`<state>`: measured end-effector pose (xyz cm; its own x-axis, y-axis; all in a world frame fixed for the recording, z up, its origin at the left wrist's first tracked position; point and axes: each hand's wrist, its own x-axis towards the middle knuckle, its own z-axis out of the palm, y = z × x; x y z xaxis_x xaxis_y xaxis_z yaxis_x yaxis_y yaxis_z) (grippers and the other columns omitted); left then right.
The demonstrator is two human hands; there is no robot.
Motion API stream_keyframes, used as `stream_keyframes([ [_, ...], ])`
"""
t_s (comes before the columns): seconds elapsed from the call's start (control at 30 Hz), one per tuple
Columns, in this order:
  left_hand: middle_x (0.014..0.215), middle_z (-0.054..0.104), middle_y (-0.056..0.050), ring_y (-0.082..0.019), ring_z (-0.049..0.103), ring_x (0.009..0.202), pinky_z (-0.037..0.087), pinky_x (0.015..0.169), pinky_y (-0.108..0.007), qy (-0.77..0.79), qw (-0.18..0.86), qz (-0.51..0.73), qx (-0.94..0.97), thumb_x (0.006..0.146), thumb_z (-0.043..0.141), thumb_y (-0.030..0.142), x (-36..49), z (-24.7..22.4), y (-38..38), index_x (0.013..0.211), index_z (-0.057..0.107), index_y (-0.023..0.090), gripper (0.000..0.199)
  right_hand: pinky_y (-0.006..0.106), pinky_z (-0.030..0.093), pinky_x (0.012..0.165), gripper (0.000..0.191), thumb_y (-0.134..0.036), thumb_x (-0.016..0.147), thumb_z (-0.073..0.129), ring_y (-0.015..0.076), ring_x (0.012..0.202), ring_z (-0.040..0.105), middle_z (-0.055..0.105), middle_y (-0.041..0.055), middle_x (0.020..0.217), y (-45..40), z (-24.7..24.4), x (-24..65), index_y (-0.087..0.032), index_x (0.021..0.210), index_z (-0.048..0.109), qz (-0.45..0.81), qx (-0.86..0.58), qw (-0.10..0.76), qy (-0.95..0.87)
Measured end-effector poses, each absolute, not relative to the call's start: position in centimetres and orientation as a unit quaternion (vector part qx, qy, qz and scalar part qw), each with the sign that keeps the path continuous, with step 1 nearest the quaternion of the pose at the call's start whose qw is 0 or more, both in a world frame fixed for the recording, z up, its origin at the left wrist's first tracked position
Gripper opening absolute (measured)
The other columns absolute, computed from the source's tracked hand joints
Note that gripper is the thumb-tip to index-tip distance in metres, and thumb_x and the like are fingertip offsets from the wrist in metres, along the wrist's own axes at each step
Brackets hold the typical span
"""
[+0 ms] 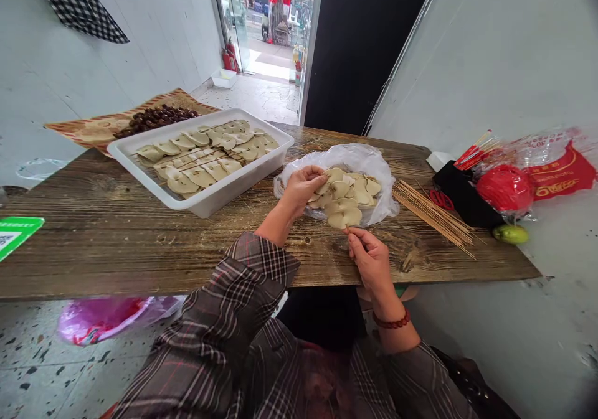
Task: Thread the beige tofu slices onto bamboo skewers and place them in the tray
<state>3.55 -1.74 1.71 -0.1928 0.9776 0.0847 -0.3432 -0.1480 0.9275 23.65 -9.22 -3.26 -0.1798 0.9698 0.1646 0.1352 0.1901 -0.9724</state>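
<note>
My right hand [372, 258] pinches the lower end of a thin wooden skewer, its fingers closed. Several flat, pale beige slices [343, 212] are threaded on that skewer, overlapping each other. At the skewer's upper end my left hand [303, 187] is closed, thumb and fingertips on a pale slice. Both hands are over a white plastic bag [357, 156], opened out, with a heap of loose slices [367, 188] in it. Left of them stands a white plastic tray [210, 204] holding rows of slices on skewers [205, 170].
Bare skewers [434, 216] lie in a bundle to the right, by red-handled scissors [441, 200], a black cloth, red plastic packaging [504, 187] and a yellow-green fruit [511, 233]. Dark brown dried fruits [156, 119] sit on striped paper behind the tray. The wooden table's [140, 244] front edge is close to my body.
</note>
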Motion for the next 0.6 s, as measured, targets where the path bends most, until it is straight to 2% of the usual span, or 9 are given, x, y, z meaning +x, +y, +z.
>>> stream_keyframes([
  [0.2, 0.077, 0.066, -0.002, -0.009, 0.06, 0.066, 0.049, 0.059, -0.021, 0.367, 0.582, 0.641, 0.342, 0.062, 0.084, 0.046, 3.77, 1.51, -1.8, 0.082, 0.067, 0.014, 0.041, 0.023, 0.027, 0.046, 0.031, -0.042, 0.086, 0.063, 0.0089, 0.051, 0.039, 0.05, -0.0037, 0.059, -9.3, -2.89, 23.73, -0.016, 0.1, 0.072, 0.513, -0.431, 0.479, -0.567],
  [0.4, 0.084, 0.069, -0.004, -0.01, 0.064, 0.072, 0.051, 0.069, -0.022, 0.341, 0.609, 0.616, 0.364, 0.059, 0.088, 0.034, 4.08, 1.48, -2.07, 0.077, 0.067, 0.012, 0.035, 0.023, 0.022, 0.044, 0.03, -0.042, 0.086, 0.064, 0.009, 0.05, 0.034, 0.046, -0.0047, 0.056, -9.24, -3.17, 23.92, -0.017, 0.1, 0.073, 0.537, -0.419, 0.48, -0.552],
  [0.47, 0.081, 0.07, -0.004, -0.01, 0.064, 0.07, 0.051, 0.068, -0.023, 0.34, 0.612, 0.618, 0.357, 0.057, 0.089, 0.032, 3.94, 1.49, -2.1, 0.077, 0.067, 0.011, 0.036, 0.024, 0.022, 0.044, 0.03, -0.042, 0.086, 0.064, 0.009, 0.05, 0.033, 0.045, -0.0048, 0.055, -9.18, -3.25, 23.95, -0.017, 0.1, 0.073, 0.54, -0.418, 0.483, -0.549],
  [0.6, 0.068, 0.066, -0.001, -0.008, 0.058, 0.056, 0.047, 0.053, -0.021, 0.347, 0.621, 0.608, 0.351, 0.056, 0.089, 0.031, 3.52, 1.58, -2.08, 0.077, 0.066, 0.011, 0.037, 0.024, 0.023, 0.046, 0.029, -0.042, 0.085, 0.065, 0.0092, 0.051, 0.034, 0.046, -0.0043, 0.055, -9.09, -3.36, 23.99, -0.018, 0.098, 0.073, 0.542, -0.417, 0.488, -0.543],
])
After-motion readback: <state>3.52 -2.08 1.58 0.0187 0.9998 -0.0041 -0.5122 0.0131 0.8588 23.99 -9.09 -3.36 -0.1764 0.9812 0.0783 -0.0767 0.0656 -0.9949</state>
